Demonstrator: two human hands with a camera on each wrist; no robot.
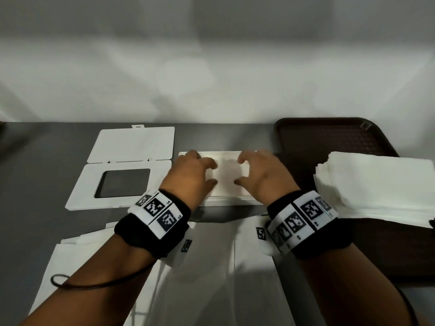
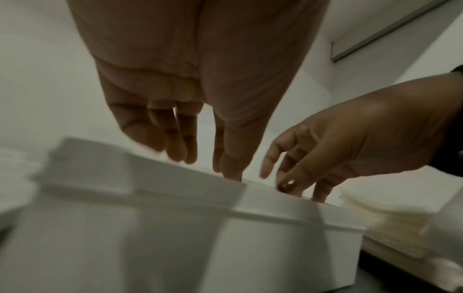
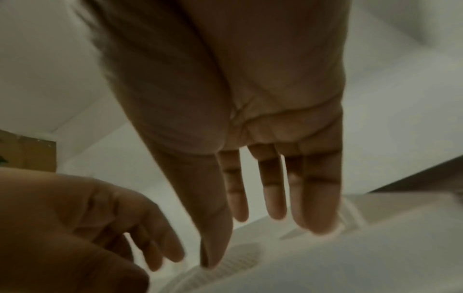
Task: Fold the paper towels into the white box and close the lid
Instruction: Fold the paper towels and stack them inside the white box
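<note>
The white box (image 1: 230,201) stands open at the table's middle, with a folded white paper towel (image 1: 227,176) lying inside it. My left hand (image 1: 207,171) hovers over the box's left half and my right hand (image 1: 242,171) over its right half, thumbs facing each other. Both have relaxed, spread fingers and hold nothing. The left wrist view shows my left hand (image 2: 200,156) with its fingers hanging down to the box's rim (image 2: 288,214). In the right wrist view my right hand (image 3: 263,218) points down at the towel. The lid (image 1: 82,184), with a rectangular opening and its flap (image 1: 134,144) folded back, lies flat left of the box.
A brown tray (image 1: 329,137) sits at the right with a stack of paper towels (image 1: 376,184) on it. Unfolded paper towels (image 1: 211,267) lie on the dark table (image 1: 35,161) below my wrists. A white wall rises behind the table.
</note>
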